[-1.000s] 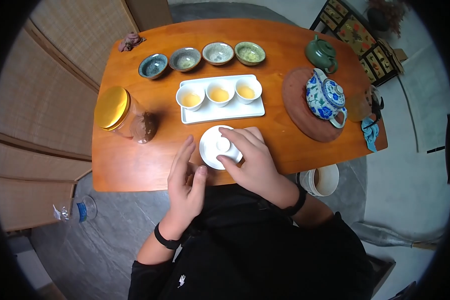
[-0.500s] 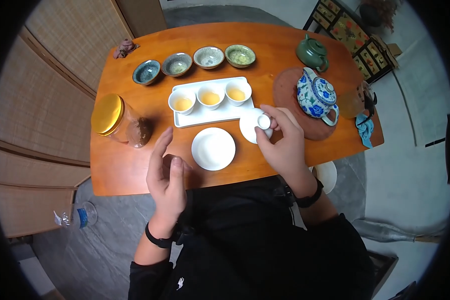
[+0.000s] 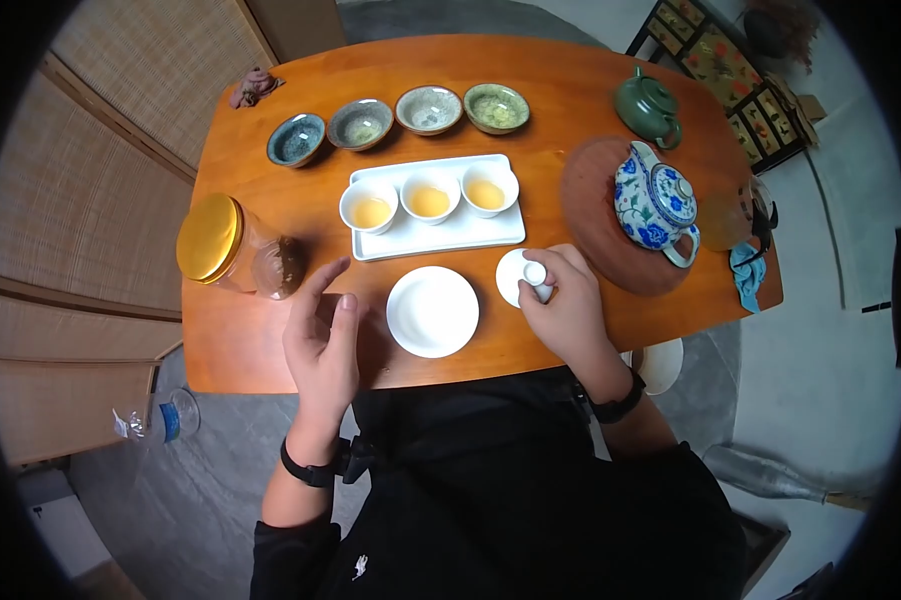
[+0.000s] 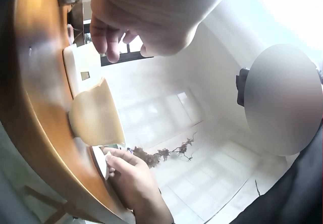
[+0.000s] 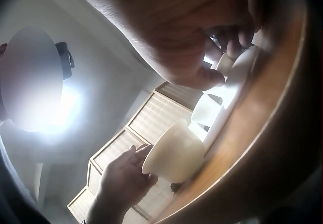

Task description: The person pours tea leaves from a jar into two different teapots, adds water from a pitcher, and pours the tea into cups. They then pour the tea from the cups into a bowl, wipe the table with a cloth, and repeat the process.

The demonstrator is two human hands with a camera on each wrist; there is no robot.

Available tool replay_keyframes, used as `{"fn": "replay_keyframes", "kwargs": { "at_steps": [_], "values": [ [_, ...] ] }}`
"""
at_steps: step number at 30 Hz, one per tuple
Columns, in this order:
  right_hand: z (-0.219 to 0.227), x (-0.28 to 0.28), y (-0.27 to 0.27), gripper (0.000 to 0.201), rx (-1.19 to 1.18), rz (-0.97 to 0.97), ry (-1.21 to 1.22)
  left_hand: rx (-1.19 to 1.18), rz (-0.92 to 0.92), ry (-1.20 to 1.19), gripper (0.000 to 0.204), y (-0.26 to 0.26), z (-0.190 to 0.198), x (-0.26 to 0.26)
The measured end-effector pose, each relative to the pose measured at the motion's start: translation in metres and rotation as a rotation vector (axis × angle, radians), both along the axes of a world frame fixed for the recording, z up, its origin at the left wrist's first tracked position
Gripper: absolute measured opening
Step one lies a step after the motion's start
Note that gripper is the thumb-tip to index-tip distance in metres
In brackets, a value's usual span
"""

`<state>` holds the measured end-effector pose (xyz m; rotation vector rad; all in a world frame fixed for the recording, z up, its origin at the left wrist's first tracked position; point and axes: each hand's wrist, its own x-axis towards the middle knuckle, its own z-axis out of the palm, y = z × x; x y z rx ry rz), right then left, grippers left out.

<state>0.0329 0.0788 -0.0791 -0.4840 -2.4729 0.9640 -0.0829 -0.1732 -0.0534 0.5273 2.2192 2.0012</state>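
A white lidless bowl (image 3: 432, 312) stands near the front edge of the table, between my hands. To its right, my right hand (image 3: 570, 315) pinches the small knob of a white round lid (image 3: 511, 277) between thumb and fingers. The lid lies low at the tabletop, as the left wrist view also shows with the lid (image 4: 99, 162) by the wood. My left hand (image 3: 320, 350) is held left of the bowl with fingers loosely extended, holding nothing. From the right wrist view, the bowl (image 5: 176, 151) flares toward its rim.
Behind the bowl, a white tray (image 3: 440, 240) carries three white cups of amber tea. Several glazed bowls (image 3: 428, 110) line the back. A gold-lidded jar (image 3: 210, 240) stands left; a blue-and-white teapot (image 3: 655, 200) sits on a round brown mat (image 3: 600, 240), near a green teapot (image 3: 647, 108).
My right hand has lifted the lid off the bowl and carried it right, then lowered it to the tabletop. My left hand has drawn away leftward.
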Motion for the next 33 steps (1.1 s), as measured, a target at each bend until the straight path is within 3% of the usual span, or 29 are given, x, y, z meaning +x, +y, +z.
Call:
{"fn": "replay_keyframes", "kwargs": {
  "at_steps": [4,7,8,12,15,18,21,24,33],
  "values": [
    [0.000,0.000,0.001,0.032,-0.003,0.012,-0.035,-0.011,0.049,0.031,0.042,0.004,-0.006,-0.014],
    [0.000,0.000,0.002,0.039,0.064,0.011,-0.067,-0.178,0.085,0.109,0.052,0.011,-0.005,-0.026],
    [0.005,-0.002,0.002,0.043,0.081,0.002,-0.046,-0.190,0.078,0.053,0.067,0.015,-0.001,-0.028],
    [0.049,-0.018,0.009,0.060,0.098,0.042,-0.004,-0.447,0.012,0.142,0.084,0.026,0.000,-0.050],
    [0.059,-0.047,0.021,0.074,0.100,0.136,-0.058,-0.545,-0.008,0.295,0.090,0.037,-0.002,-0.062],
    [0.060,-0.072,0.025,0.088,0.125,0.226,-0.193,-0.554,-0.047,0.272,0.097,0.042,-0.008,-0.073],
    [0.054,-0.089,0.028,0.089,0.087,0.284,-0.263,-0.400,-0.102,0.214,0.100,0.046,-0.019,-0.080],
    [0.051,-0.095,0.027,0.086,0.086,0.273,-0.311,-0.397,-0.134,0.150,0.100,0.053,-0.011,-0.080],
    [0.052,-0.091,0.031,0.071,0.034,0.243,-0.251,-0.306,-0.076,0.111,0.081,0.056,-0.022,-0.086]
  ]
}}
